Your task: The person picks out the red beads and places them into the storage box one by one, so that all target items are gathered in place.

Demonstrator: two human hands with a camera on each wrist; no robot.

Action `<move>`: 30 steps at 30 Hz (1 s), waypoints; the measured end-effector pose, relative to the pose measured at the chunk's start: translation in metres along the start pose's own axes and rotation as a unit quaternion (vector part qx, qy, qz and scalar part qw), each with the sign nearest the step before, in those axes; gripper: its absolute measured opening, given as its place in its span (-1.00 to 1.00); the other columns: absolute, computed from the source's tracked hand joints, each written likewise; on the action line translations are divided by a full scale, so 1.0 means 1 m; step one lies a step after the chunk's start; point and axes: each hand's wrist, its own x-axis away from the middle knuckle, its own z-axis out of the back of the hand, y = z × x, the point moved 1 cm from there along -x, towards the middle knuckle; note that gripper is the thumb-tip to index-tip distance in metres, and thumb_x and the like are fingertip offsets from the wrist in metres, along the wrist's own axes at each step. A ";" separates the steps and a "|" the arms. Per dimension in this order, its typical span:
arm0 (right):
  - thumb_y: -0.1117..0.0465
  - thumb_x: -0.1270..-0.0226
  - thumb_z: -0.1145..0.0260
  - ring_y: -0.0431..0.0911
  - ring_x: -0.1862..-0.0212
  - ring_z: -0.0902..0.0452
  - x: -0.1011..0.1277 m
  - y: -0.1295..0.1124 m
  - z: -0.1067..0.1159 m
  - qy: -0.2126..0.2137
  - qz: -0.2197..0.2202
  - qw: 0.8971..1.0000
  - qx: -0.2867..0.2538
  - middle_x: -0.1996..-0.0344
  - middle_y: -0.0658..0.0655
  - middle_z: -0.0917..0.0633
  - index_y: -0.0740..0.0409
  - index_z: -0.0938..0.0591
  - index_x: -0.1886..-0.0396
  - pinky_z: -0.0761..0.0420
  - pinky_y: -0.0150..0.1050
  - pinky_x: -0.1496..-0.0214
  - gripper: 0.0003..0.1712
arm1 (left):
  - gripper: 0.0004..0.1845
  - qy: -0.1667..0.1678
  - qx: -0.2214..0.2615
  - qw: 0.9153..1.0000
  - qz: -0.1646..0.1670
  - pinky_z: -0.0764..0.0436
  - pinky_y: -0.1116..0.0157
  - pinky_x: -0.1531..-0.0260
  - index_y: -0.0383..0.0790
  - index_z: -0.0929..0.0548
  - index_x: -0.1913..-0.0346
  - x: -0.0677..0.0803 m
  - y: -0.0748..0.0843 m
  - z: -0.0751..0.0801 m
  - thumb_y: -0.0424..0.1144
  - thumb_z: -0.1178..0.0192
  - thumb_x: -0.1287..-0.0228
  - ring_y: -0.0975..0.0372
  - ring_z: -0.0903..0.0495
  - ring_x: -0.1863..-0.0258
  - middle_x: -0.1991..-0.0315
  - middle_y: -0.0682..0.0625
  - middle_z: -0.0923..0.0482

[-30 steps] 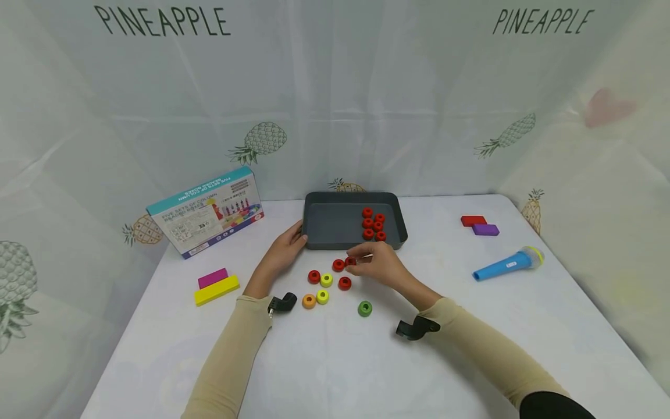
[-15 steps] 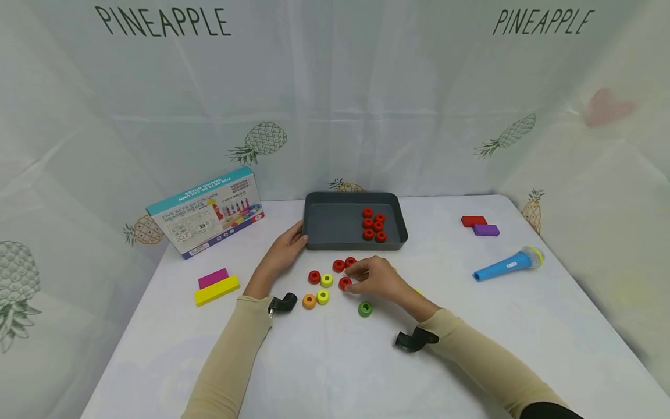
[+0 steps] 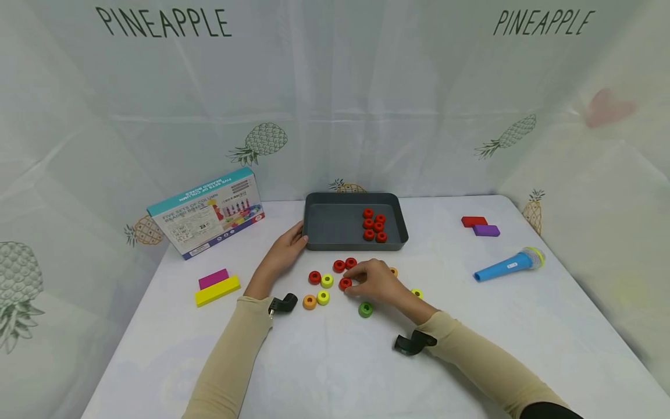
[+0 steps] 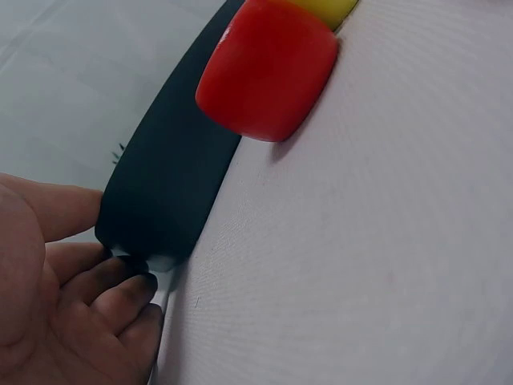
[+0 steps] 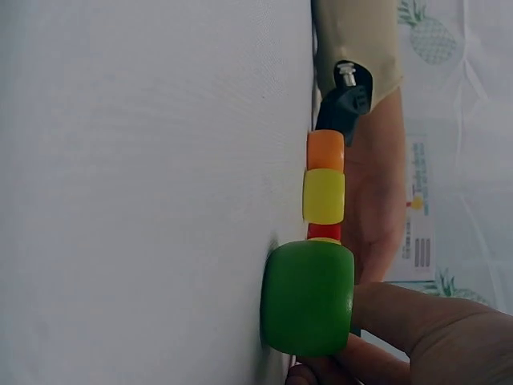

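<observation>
In the head view my left hand [image 3: 284,251] grips the left front corner of a dark grey tray [image 3: 332,224]. The left wrist view shows its thumb and fingers on either side of the tray's end [image 4: 164,184]. My right hand [image 3: 378,282] is at a red bead [image 3: 345,284] on the table, thumb and forefinger at its sides, seeming to pinch it. Two more red beads [image 3: 339,266] lie just behind it. A green bead [image 5: 309,297] sits close to the right hand in the right wrist view. Several red beads [image 3: 379,226] are in the tray's right half.
Loose beads lie around: a red one [image 3: 314,277], yellow ones [image 3: 327,281], an orange one [image 3: 309,302]. Magenta and yellow blocks [image 3: 217,291] are at left, below a printed box [image 3: 214,215]. A blue toy microphone [image 3: 509,265] and red and purple blocks [image 3: 486,230] are at right.
My right hand has left the red bead nearer the tray and come toward me to another red bead. An orange and a yellow bead now show beyond it. The left hand stays put.
</observation>
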 end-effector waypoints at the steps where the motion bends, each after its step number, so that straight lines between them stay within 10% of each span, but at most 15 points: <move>1: 0.19 -0.08 -0.60 -0.23 0.18 -0.60 0.000 0.000 0.000 0.001 0.000 1.000 0.001 0.19 -0.03 -0.81 0.07 -0.83 0.14 -0.64 -0.41 0.13 -0.70 | -0.35 0.000 0.000 1.000 0.000 -0.15 0.02 -0.58 0.13 -0.08 -0.63 0.000 0.000 0.000 0.02 0.02 -0.59 0.09 -0.19 -0.58 -0.62 0.02 -0.11; 30: 0.22 -0.15 -0.56 -0.07 0.07 -0.74 -0.020 -0.017 0.038 0.045 0.015 0.999 -0.024 0.13 0.04 -0.81 0.10 -0.81 0.06 -0.76 -0.23 -0.02 -0.68 | -0.35 -0.003 0.002 1.000 -0.008 -0.17 0.03 -0.58 0.12 -0.06 -0.63 0.000 -0.002 0.001 0.02 0.04 -0.60 0.08 -0.18 -0.58 -0.63 0.02 -0.08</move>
